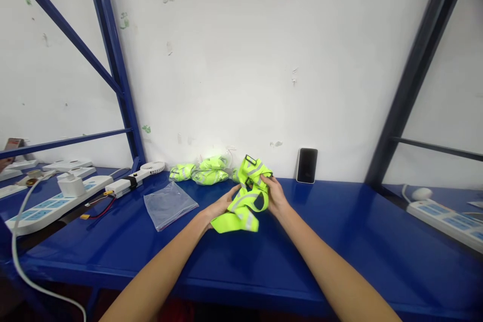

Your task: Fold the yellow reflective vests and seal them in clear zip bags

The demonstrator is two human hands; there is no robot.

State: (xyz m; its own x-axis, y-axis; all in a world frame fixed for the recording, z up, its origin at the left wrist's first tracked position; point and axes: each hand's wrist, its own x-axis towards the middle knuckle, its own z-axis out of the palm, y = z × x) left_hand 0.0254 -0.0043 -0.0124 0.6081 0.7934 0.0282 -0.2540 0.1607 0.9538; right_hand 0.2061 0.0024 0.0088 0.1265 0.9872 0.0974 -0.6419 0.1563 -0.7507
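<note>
Between my hands is a bunched neon-yellow reflective strap (245, 201) with silver-grey stripes and a dark buckle at its top. My left hand (222, 204) grips it from the left, its fingers partly hidden behind the folds. From the right, my right hand (275, 195) is closed on its upper part, thumb in front. A loose end of the strap hangs toward me, just above the blue table (309, 241). Left of my left hand lies a flat clear plastic bag (169, 205). Behind it sit several clear-bagged neon-yellow bundles (210, 176).
A black-screened phone (307, 165) leans on the back wall. At left are a white power strip (56, 204) with a charger (71, 184), a white handheld fan (153, 167) and a battery pack with wires (121, 186). Another power strip (449, 219) is at far right. Blue posts (116, 65) frame the table.
</note>
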